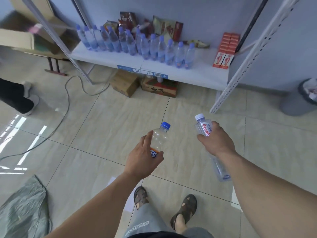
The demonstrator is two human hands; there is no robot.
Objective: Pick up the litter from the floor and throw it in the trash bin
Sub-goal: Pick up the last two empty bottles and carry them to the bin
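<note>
My left hand (145, 158) grips an empty clear bottle with a blue cap and an orange label (159, 137), held upright above the tiled floor. My right hand (217, 141) grips a clear bottle with a white cap and a red-lettered label (203, 126). A second clear bottle (219, 167) sticks out below that same hand, pointing down. The grey trash bin (295, 103), lined with a dark bag and holding some litter, stands at the far right beside the shelf post.
A white metal shelf (197, 73) ahead carries several water bottles, snack bags and red cartons. Cardboard boxes (125, 84) sit under it. A cable (67, 100) runs across the floor on the left, near another person's legs (17, 98). A grey plastic bag (24, 208) lies bottom left.
</note>
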